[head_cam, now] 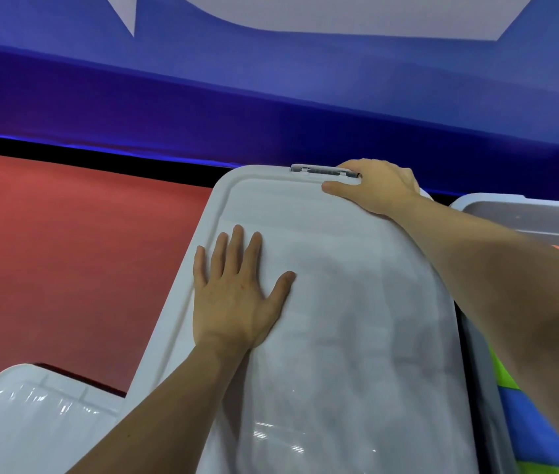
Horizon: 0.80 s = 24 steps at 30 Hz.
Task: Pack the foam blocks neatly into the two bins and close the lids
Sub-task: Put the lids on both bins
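Your left hand (233,295) lies flat, fingers spread, palm pressing the white lid (339,319) near its left edge. Your right hand (377,186) reaches to the far end, fingers curled over the rim at the grey latch (322,172), thumb on top of the lid.

Step in hand, as I judge it: closing bin one, latch being snapped down. Next move likely calls for firm downward pressure at the far edge until the clip seats, then the same at the near end, which is out of view.

Second bin (524,213) sits just right of the first, touching or nearly so, still open; foam blocks (538,425) in green, blue and orange show inside it. Its lid is not yet on. A loose lid (32,415) lies lower left, probably for that bin.

Lids: translucent white plastic, smooth, glossy, rounded corners, raised rim groove. Blocks look matte and soft. Floor (66,251) is red and matte; a blue wall (271,80) stands behind.
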{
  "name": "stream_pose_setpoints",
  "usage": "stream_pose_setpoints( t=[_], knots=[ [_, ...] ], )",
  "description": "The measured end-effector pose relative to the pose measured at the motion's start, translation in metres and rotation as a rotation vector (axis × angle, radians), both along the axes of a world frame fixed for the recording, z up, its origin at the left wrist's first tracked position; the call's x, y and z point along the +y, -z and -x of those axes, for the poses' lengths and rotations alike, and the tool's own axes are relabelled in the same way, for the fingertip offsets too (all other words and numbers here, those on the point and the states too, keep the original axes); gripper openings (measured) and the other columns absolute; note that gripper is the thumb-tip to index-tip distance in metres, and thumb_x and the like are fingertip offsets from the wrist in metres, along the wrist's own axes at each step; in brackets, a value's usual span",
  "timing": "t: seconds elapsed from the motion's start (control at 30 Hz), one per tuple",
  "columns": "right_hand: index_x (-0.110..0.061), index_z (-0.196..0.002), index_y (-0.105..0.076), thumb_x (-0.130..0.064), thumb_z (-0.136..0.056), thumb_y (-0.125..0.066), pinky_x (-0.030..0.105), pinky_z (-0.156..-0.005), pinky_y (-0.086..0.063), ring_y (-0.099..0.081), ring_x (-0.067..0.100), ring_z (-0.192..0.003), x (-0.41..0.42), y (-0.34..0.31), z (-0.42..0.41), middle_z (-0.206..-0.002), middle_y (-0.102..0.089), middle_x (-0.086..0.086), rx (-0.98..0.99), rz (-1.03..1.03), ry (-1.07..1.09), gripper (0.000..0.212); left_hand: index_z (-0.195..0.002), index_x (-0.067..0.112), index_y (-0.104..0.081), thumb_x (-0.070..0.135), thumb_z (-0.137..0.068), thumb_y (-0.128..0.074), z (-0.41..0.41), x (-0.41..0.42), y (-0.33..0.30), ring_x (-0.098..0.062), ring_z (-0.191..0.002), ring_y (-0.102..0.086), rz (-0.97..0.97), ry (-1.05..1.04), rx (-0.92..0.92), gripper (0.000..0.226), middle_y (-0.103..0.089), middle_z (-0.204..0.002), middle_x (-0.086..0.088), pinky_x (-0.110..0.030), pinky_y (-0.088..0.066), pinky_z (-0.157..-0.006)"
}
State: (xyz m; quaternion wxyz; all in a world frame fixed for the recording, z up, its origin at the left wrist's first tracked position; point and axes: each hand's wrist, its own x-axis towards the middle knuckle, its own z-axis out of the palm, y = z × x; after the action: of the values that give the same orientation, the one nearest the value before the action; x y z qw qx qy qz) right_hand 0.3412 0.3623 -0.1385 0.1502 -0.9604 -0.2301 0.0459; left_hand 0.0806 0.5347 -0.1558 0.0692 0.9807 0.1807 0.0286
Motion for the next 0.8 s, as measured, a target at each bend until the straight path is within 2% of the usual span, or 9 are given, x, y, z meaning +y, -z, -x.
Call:
stream_pose_setpoints(
  t=[0.1, 0.2, 0.27, 0.37, 0.43, 0.5, 0.6, 0.7, 0.8],
  knots=[
    [-0.043, -0.129, -0.062, -0.082, -0.087, -0.045, 0.036, -0.084, -0.033, -0.061, 0.019, -0.111, 0.001, 0.001, 0.002, -0.118, -0.069, -0.013, -0.029, -0.017, 0.005, 0.06, -0.162, 0.032, -0.014, 0.082, -0.092, -0.011, 0.0, 0.0, 0.0, -0.018, -0.158, 0.001, 0.0, -0.001, -0.005, 0.086, -0.005, -0.172, 0.004, -0.049, 0.007, -0.126],
    [-0.041, -0.131, -0.065, -0.076, -0.091, -0.046, 0.033, -0.083, -0.043, -0.063, 0.018, -0.114, 0.001, 0.006, 0.003, -0.125, -0.07, -0.012, -0.072, -0.065, 0.008, 0.057, -0.162, 0.033, -0.013, 0.082, -0.092, -0.01, 0.0, 0.001, 0.001, -0.018, -0.158, 0.003, -0.006, -0.001, 0.001, 0.086, -0.004, -0.172, 0.004, -0.048, 0.008, -0.126],
    [-0.039, -0.134, -0.063, -0.073, -0.094, -0.044, 0.036, -0.088, -0.046, -0.063, 0.019, -0.116, -0.001, 0.007, 0.004, -0.128, -0.069, -0.01, -0.1, -0.041, -0.003, 0.056, -0.163, 0.033, -0.013, 0.082, -0.092, -0.009, 0.0, 0.001, 0.001, -0.018, -0.158, 0.003, -0.009, 0.002, 0.002, 0.086, -0.004, -0.172, 0.004, -0.048, 0.009, -0.126],
    [-0.035, -0.138, -0.058, -0.067, -0.099, -0.036, 0.04, -0.1, -0.042, -0.062, 0.02, -0.115, -0.001, 0.009, 0.013, -0.128, -0.069, -0.008, -0.19, 0.045, -0.081, 0.056, -0.162, 0.033, -0.013, 0.083, -0.092, -0.01, 0.0, 0.0, 0.0, -0.018, -0.158, 0.002, -0.008, 0.0, 0.005, 0.086, -0.004, -0.172, 0.004, -0.048, 0.009, -0.126],
    [-0.029, -0.145, -0.051, -0.064, -0.101, -0.035, 0.04, -0.112, -0.033, -0.054, 0.02, -0.129, -0.001, 0.011, 0.024, -0.14, -0.061, -0.005, -0.216, 0.049, -0.087, 0.059, -0.162, 0.033, -0.015, 0.082, -0.092, -0.014, 0.001, 0.001, -0.001, -0.017, -0.158, 0.001, 0.005, -0.001, -0.003, 0.086, -0.005, -0.171, 0.005, -0.047, 0.009, -0.126],
    [-0.027, -0.155, -0.037, -0.061, -0.103, -0.034, 0.042, -0.123, -0.02, -0.036, 0.02, -0.146, -0.002, 0.01, 0.043, -0.157, -0.043, -0.002, -0.159, 0.038, -0.053, 0.062, -0.161, 0.031, -0.021, 0.081, -0.093, -0.023, 0.003, 0.001, -0.005, -0.015, -0.157, -0.004, 0.081, 0.01, -0.043, 0.084, -0.011, -0.171, 0.005, -0.045, 0.008, -0.127],
    [-0.029, -0.159, -0.026, -0.058, -0.104, -0.031, 0.042, -0.126, -0.01, -0.019, 0.02, -0.154, 0.002, -0.004, 0.087, -0.167, -0.024, -0.002, -0.06, -0.023, -0.012, 0.062, -0.158, 0.025, -0.032, 0.068, -0.096, -0.045, 0.014, 0.005, -0.018, -0.015, -0.155, -0.019, 0.315, 0.005, -0.204, 0.076, -0.024, -0.167, 0.005, -0.043, -0.005, -0.128],
    [-0.03, -0.159, -0.027, -0.054, -0.106, -0.034, 0.036, -0.126, -0.007, -0.018, 0.015, -0.154, 0.006, -0.021, 0.149, -0.168, -0.021, -0.006, 0.035, -0.126, -0.058, 0.059, -0.156, 0.025, -0.037, 0.057, -0.098, -0.055, 0.041, 0.019, -0.033, -0.016, -0.151, -0.026, 0.479, -0.085, -0.318, 0.068, -0.029, -0.165, 0.005, -0.041, -0.02, -0.125],
    [-0.028, -0.158, -0.032, -0.048, -0.106, -0.041, 0.037, -0.126, -0.014, -0.022, 0.014, -0.153, 0.009, -0.034, 0.22, -0.166, -0.026, -0.005, 0.151, -0.208, -0.103, 0.057, -0.151, 0.025, -0.043, 0.053, -0.1, -0.053, 0.089, 0.039, -0.041, -0.016, -0.147, -0.032, 0.542, -0.168, -0.36, 0.06, -0.036, -0.16, 0.003, -0.04, -0.028, -0.12]
  ],
)
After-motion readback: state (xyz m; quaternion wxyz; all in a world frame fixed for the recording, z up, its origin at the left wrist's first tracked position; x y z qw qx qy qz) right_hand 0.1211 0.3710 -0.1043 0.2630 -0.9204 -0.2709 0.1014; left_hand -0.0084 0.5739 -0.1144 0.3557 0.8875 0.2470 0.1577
